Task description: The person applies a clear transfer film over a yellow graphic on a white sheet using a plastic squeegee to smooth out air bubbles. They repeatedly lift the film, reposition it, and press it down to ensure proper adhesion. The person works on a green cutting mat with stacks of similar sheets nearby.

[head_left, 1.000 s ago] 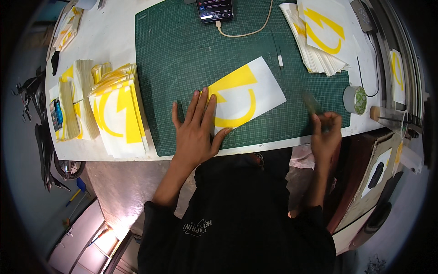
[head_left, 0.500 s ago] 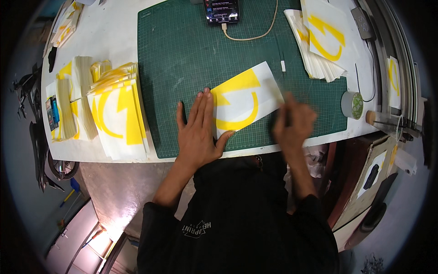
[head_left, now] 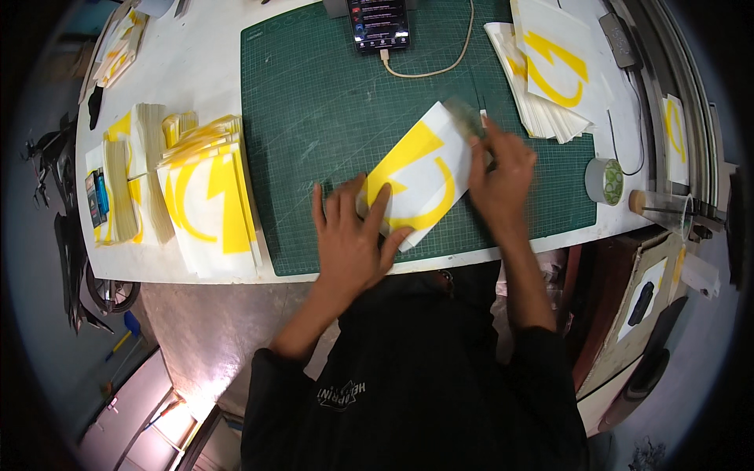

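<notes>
A folded white paper piece (head_left: 428,184) with yellow printed shapes lies tilted on the green cutting mat (head_left: 314,102). My left hand (head_left: 349,228) presses on its lower left end, fingers spread, the thumb near the bottom corner. At the paper's upper right edge my right hand (head_left: 503,173) is closed, its fingers curled. A greyish blur (head_left: 465,116) shows just beyond those fingers, over the paper's far corner; what it is I cannot make out.
Stacks of similar yellow-and-white papers (head_left: 208,196) stand at the left, with another stack (head_left: 542,102) at the far right. A phone (head_left: 379,23) with a cable (head_left: 428,75) lies at the back. A tape roll (head_left: 605,182) and a clear cup (head_left: 664,210) are near the right edge.
The paper has turned counterclockwise, its far end now pointing more away from me. My right hand has moved slightly up along its edge; my left hand has shifted a little right.
</notes>
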Demonstrator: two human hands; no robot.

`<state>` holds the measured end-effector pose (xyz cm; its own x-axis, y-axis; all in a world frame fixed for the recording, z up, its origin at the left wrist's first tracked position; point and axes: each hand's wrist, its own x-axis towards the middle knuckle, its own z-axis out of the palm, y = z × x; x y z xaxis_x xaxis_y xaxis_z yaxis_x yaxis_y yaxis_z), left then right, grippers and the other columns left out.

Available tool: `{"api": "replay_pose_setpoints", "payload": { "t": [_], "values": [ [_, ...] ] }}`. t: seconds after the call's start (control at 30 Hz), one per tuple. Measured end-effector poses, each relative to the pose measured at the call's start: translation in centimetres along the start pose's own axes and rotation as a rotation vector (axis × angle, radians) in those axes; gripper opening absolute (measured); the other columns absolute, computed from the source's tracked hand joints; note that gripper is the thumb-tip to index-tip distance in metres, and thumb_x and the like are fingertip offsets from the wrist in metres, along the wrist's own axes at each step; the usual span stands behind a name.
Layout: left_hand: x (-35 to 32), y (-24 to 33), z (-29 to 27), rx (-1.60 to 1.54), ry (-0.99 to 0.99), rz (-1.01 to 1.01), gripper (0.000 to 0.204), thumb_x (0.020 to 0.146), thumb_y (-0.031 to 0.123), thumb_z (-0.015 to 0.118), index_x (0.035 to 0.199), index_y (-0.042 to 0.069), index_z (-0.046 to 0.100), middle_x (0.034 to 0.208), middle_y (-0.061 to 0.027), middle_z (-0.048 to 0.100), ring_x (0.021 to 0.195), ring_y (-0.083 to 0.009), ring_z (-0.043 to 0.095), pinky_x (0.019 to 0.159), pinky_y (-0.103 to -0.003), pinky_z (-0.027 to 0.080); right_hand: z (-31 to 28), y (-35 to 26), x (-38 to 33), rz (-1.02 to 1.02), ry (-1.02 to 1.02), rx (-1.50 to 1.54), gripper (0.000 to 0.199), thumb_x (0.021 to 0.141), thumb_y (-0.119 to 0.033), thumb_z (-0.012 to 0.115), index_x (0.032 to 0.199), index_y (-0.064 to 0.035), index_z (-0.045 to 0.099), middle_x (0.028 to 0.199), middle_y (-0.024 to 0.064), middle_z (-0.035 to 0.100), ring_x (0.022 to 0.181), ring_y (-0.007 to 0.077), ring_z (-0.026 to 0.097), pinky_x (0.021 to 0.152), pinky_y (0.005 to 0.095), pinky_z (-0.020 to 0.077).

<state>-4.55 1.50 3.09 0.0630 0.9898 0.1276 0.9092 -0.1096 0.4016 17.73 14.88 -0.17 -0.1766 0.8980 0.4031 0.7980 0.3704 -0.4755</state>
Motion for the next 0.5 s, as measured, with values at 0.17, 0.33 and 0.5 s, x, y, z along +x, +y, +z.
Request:
{"api": "replay_pose_setpoints", "payload": {
  "t": [0.17, 0.33, 0.5],
  "values": [
    [6.3, -3.6, -1.2, -0.29, -0.1, 0.035, 0.049, 0.111, 0.049, 0.045, 0.139, 0.02, 0.073, 0.163, -0.0249, 0.042, 0.155, -0.0447, 0.032, 0.127, -0.069, 0.008, 0.9, -8.9, -6.8, -0.24, -0.188, 0.183, 0.023, 0.086, -0.006, 0.074, 0.109, -0.0059, 0.073, 0.095, 0.0082, 0.061, 0.09, 0.027, 0.059, 0.086, 0.0454, 0.0387],
    [8.4, -5.7, -0.4, -0.217, -0.193, 0.119, 0.052, 0.112, 0.053, 0.04, 0.13, 0.023, 0.079, 0.171, -0.022, 0.033, 0.161, -0.0447, 0.022, 0.127, -0.069, 0.001, -2.0, -6.0, -7.1, -0.171, -0.06, 0.104, 0.038, 0.087, -0.006, 0.074, 0.124, -0.0028, 0.072, 0.096, 0.0079, 0.061, 0.089, 0.0248, 0.058, 0.085, 0.0446, 0.0381],
    [8.5, -5.5, -0.1, -0.097, -0.156, 0.218, 0.037, 0.1, 0.045, 0.069, 0.127, 0.022, 0.081, 0.169, -0.0195, 0.039, 0.16, -0.0438, 0.025, 0.127, -0.071, 0.005, -3.3, -4.6, -10.5, -0.221, -0.149, 0.048, 0.04, 0.083, -0.005, 0.073, 0.123, -0.0033, 0.071, 0.096, 0.0086, 0.059, 0.093, 0.0264, 0.057, 0.085, 0.0474, 0.0371]
  ]
}}
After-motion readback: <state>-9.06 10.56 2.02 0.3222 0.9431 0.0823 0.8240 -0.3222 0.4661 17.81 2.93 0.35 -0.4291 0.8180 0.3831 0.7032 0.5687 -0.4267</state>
